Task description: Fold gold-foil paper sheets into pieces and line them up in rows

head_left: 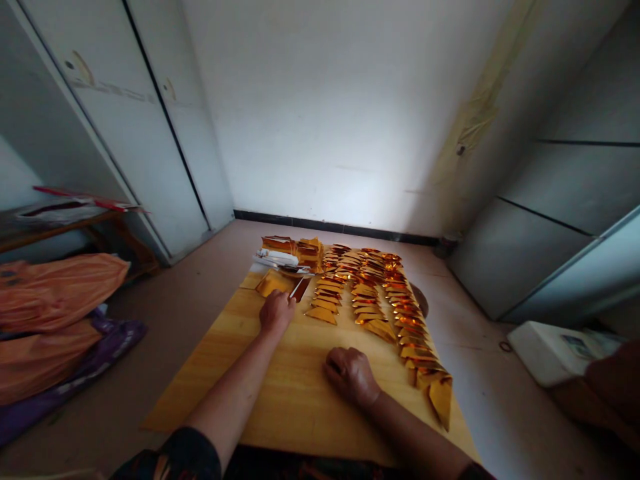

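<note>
My left hand (277,311) is closed at the far left part of the wooden table (295,387). Its fingers pinch a small foil sheet (301,289), dark with a pale edge. Just behind that hand lies a stack of gold paper (270,283). My right hand (353,375) rests nearer to me with its fingers curled in; whatever may be inside them is hidden. Rows of folded gold foil papers (367,303) stand to the right of my left hand, overlapping one another. The longest row (413,333) runs along the table's right edge.
Gold bundles (310,252) and a white packet (275,258) sit at the table's far left corner. Orange and purple bags (60,293) are on the left, below a wooden bench (115,220). Grey cabinets (145,120) stand at left. A white box (547,353) is at right.
</note>
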`<state>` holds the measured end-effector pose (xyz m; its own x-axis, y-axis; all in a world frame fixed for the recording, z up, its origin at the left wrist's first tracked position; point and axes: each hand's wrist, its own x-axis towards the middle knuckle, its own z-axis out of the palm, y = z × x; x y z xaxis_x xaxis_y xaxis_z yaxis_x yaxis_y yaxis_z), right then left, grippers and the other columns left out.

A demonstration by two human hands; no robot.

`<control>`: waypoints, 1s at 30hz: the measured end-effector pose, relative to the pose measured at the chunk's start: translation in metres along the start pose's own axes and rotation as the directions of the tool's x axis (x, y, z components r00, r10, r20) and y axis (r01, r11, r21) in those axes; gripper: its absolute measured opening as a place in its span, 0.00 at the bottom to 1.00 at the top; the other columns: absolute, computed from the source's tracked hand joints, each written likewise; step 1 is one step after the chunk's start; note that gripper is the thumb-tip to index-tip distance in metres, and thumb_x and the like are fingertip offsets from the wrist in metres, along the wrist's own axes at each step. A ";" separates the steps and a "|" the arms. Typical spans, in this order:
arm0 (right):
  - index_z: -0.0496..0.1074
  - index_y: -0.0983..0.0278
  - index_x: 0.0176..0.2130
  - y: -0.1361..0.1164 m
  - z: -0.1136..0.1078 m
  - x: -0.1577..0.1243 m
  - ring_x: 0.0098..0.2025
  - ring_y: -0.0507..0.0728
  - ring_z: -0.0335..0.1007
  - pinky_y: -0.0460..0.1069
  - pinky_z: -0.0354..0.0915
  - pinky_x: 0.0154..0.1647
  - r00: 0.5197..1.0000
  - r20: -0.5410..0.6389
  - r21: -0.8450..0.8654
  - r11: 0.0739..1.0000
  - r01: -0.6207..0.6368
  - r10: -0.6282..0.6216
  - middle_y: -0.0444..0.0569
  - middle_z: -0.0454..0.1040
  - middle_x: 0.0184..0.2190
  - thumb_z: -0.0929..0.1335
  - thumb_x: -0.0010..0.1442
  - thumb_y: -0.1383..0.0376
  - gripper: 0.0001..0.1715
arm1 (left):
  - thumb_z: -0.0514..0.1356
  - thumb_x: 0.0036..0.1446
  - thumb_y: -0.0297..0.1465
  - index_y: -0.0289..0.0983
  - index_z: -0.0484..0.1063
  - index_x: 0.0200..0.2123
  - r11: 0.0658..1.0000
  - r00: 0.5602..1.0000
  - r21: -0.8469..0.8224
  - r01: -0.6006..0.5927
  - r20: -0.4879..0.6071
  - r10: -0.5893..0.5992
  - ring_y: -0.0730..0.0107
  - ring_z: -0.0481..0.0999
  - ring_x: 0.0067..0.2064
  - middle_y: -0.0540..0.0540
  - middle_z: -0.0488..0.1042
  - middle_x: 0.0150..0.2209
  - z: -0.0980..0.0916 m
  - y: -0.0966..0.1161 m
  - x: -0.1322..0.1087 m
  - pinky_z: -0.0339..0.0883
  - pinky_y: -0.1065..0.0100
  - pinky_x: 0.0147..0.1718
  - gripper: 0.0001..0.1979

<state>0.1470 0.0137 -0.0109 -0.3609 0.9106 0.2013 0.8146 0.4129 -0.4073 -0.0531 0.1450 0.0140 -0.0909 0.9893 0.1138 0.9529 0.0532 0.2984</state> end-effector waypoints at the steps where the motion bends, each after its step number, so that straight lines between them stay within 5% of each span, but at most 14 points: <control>1: 0.69 0.62 0.30 0.000 0.000 0.000 0.28 0.51 0.67 0.45 0.53 0.31 1.000 0.003 -0.002 1.000 0.001 -0.001 0.44 0.74 0.27 0.64 0.58 0.66 0.06 | 0.51 0.60 0.35 0.36 0.77 0.36 1.000 1.000 -0.003 0.003 0.005 -0.003 0.62 0.73 0.41 0.40 0.73 0.40 0.002 0.000 0.001 0.63 0.69 0.33 0.15; 20: 0.70 0.62 0.30 -0.004 -0.003 0.001 0.28 0.51 0.67 0.45 0.52 0.30 1.000 0.002 -0.051 0.999 0.002 -0.002 0.44 0.75 0.28 0.65 0.58 0.67 0.05 | 0.53 0.60 0.40 0.36 0.73 0.28 0.997 0.988 -0.067 0.039 -0.149 -0.049 0.68 0.69 0.32 0.44 0.74 0.33 0.017 -0.010 0.009 0.49 0.70 0.26 0.16; 26: 0.70 0.62 0.30 -0.002 0.000 0.002 0.28 0.50 0.67 0.45 0.52 0.30 1.000 0.005 -0.050 0.999 0.012 -0.012 0.43 0.74 0.28 0.65 0.59 0.67 0.06 | 0.51 0.60 0.38 0.36 0.70 0.21 0.944 0.942 -0.330 0.018 -0.312 -0.126 0.70 0.67 0.29 0.46 0.72 0.26 0.022 -0.024 0.007 0.50 0.71 0.27 0.19; 30: 0.69 0.63 0.30 -0.001 0.000 0.002 0.28 0.50 0.66 0.44 0.52 0.31 1.000 -0.007 -0.048 0.999 0.019 -0.019 0.44 0.74 0.27 0.64 0.60 0.66 0.07 | 0.49 0.57 0.40 0.37 0.67 0.19 0.790 0.876 -0.608 0.079 -0.336 -0.346 0.69 0.66 0.26 0.48 0.67 0.18 0.020 -0.030 0.005 0.54 0.71 0.25 0.20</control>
<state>0.1452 0.0148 -0.0098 -0.3733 0.9022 0.2158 0.8285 0.4289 -0.3601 -0.0762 0.1514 -0.0134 -0.5062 0.8029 0.3148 0.5700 0.0375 0.8208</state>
